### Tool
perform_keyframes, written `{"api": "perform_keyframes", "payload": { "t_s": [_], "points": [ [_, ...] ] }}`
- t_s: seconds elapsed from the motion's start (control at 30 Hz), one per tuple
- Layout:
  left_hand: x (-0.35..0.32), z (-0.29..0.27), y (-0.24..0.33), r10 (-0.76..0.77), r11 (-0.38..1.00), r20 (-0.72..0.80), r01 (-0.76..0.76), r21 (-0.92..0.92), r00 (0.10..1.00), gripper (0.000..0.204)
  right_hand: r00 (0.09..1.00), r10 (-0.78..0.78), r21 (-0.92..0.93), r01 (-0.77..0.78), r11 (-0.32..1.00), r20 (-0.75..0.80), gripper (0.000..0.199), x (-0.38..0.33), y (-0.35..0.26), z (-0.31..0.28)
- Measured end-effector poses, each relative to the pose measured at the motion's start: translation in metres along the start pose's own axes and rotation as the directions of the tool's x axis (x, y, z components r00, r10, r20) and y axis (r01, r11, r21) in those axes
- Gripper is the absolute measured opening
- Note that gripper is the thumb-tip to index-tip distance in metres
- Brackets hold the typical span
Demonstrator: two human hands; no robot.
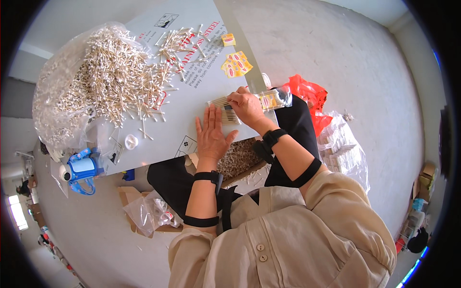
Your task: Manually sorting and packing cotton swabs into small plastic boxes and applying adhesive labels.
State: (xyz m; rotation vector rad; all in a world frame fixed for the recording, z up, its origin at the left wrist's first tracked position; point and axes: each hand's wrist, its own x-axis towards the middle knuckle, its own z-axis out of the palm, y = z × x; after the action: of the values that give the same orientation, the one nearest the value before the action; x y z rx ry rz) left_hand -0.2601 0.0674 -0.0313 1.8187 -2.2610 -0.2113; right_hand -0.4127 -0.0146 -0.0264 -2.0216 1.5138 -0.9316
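My left hand [211,134] lies flat on the table's near edge, fingers stretched out and apart. Its fingertips touch a row of white-tipped cotton swabs [230,116] laid side by side. Over the far side of that row, my right hand [246,105] is closed, its fingertips pinched down on the swabs. A small dark patch shows among the swabs between the hands. Just right of my right hand, a clear plastic packet [273,100] with swabs and a yellow card in it lies over the table's right edge. My right palm and the undersides of its fingers are hidden.
A large clear bag [53,91] spills a heap of loose swabs [113,72] at the left. Yellow cards [236,64] lie toward the far right edge. A round white lid [131,141] and a blue bottle [81,168] stand near left. Below is a box of swabs [238,157].
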Motion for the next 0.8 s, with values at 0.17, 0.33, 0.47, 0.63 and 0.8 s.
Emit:
{"api": "perform_keyframes", "payload": {
  "t_s": [0.17,0.33,0.47,0.63,0.8],
  "points": [
    [-0.001,0.002,-0.001,0.007,1.0,-0.022,-0.007,-0.006,1.0,0.086,0.999,-0.036,-0.078,0.039,0.996,0.041,0.009,0.005,0.003,0.006],
    [-0.002,0.004,-0.002,0.007,1.0,-0.033,-0.007,-0.01,0.999,0.086,0.991,-0.054,-0.053,0.061,0.997,0.124,0.004,-0.001,0.004,0.006],
    [-0.002,0.005,-0.003,0.015,1.0,-0.037,-0.015,0.011,0.999,0.086,0.984,-0.075,-0.033,0.081,0.996,0.162,0.007,0.008,0.007,0.004],
    [-0.003,0.005,-0.004,0.007,1.0,-0.024,-0.006,0.022,1.0,0.086,0.987,-0.082,-0.04,0.089,0.995,0.141,0.006,0.026,0.004,0.008],
    [0.001,0.006,0.001,0.017,0.999,-0.008,-0.017,0.039,1.0,0.088,0.988,-0.103,-0.067,0.111,0.992,0.117,0.004,0.046,0.012,0.015]
  ]
}}
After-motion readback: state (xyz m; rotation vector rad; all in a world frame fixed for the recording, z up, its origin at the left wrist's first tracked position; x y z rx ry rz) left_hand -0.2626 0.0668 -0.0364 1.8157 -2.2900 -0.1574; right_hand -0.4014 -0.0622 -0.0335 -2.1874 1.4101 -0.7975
